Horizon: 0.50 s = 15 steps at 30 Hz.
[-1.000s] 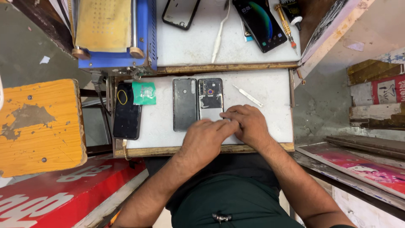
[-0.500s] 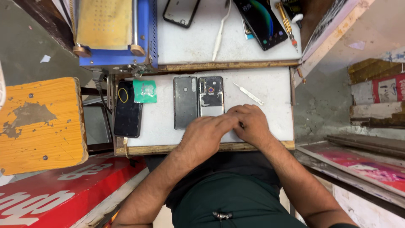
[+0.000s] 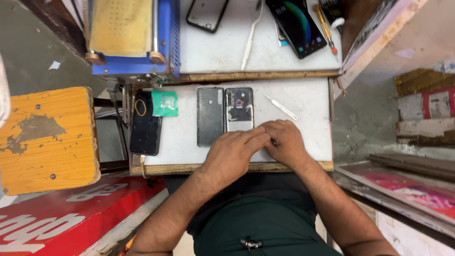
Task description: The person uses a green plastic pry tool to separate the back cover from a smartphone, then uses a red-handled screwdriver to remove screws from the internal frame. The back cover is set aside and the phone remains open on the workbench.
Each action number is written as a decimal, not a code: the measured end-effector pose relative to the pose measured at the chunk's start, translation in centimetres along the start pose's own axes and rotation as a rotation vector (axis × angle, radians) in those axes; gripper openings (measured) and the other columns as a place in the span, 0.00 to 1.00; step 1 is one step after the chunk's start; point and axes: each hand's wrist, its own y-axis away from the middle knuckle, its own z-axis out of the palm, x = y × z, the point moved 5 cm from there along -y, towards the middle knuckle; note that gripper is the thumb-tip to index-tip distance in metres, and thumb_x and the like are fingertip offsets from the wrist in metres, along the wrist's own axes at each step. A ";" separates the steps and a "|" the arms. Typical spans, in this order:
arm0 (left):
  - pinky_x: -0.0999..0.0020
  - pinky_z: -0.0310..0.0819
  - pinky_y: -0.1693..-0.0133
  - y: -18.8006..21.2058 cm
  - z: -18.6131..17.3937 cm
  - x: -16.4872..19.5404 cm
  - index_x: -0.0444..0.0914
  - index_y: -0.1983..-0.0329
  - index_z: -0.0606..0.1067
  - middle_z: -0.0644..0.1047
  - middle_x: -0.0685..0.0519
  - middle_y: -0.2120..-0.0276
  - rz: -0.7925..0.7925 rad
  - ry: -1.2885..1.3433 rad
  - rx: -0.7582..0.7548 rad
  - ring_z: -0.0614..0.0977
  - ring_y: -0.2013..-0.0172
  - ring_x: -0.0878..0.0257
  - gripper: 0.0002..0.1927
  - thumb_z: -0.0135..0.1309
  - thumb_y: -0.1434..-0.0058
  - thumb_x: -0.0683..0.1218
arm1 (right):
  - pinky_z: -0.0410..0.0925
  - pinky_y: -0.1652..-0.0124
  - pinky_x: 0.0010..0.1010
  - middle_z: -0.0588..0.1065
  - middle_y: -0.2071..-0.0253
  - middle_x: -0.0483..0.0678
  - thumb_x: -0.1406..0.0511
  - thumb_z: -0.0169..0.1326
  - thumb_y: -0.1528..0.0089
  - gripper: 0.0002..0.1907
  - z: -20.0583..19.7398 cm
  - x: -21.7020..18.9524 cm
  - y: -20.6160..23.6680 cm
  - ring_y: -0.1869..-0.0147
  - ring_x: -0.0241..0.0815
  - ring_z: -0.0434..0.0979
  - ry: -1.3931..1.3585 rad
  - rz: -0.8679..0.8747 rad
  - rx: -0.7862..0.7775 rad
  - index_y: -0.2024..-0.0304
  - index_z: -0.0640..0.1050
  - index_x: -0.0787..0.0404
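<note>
Both my hands rest together at the near edge of the white work surface [image 3: 303, 102]. My left hand [image 3: 233, 154] lies with its fingers together, their tips touching my right hand [image 3: 286, 143]. My right hand is curled, and a small dark tip [image 3: 273, 141] shows between the two hands. What the fingers hold is hidden. Just beyond my left hand lies an opened phone body [image 3: 239, 108] with its insides showing. A grey back cover [image 3: 210, 115] lies beside it on the left. A thin white pry tool [image 3: 281, 107] lies past my right hand.
A black phone [image 3: 144, 124] and a green card [image 3: 165, 103] sit at the surface's left end. A blue machine [image 3: 128, 38] stands behind. The upper shelf holds a lit phone [image 3: 297, 26], a phone frame [image 3: 207, 14] and a screwdriver [image 3: 326, 28]. An orange stool [image 3: 45, 140] stands to the left.
My hands have stayed pressed together at the same spot, shifting only slightly. Nothing on the surface has moved.
</note>
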 end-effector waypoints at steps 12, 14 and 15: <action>0.57 0.78 0.56 0.9 0.5 -0.9 0.36 0.47 0.76 0.81 0.51 0.70 -0.092 -0.079 0.120 0.84 0.68 0.53 0.17 0.62 0.38 0.45 | 0.68 0.57 0.39 0.81 0.57 0.44 0.70 0.60 0.46 0.12 -0.7 -0.4 0.0 0.57 0.47 0.79 -0.021 -0.029 0.053 0.59 0.82 0.57; 0.58 0.79 0.58 0.9 0.3 -1.7 0.36 0.48 0.75 0.80 0.50 0.71 -0.141 -0.060 0.205 0.84 0.68 0.52 0.19 0.66 0.38 0.48 | 0.67 0.59 0.38 0.82 0.59 0.42 0.69 0.61 0.43 0.10 -0.7 -0.5 -0.1 0.59 0.46 0.79 -0.023 -0.010 0.009 0.59 0.83 0.54; 0.58 0.79 0.59 1.3 0.2 -1.9 0.36 0.49 0.75 0.80 0.49 0.71 -0.149 -0.073 0.245 0.84 0.68 0.52 0.20 0.67 0.39 0.48 | 0.66 0.59 0.38 0.82 0.60 0.41 0.68 0.61 0.42 0.09 -0.8 -0.6 0.1 0.60 0.45 0.79 -0.025 0.014 -0.013 0.59 0.84 0.53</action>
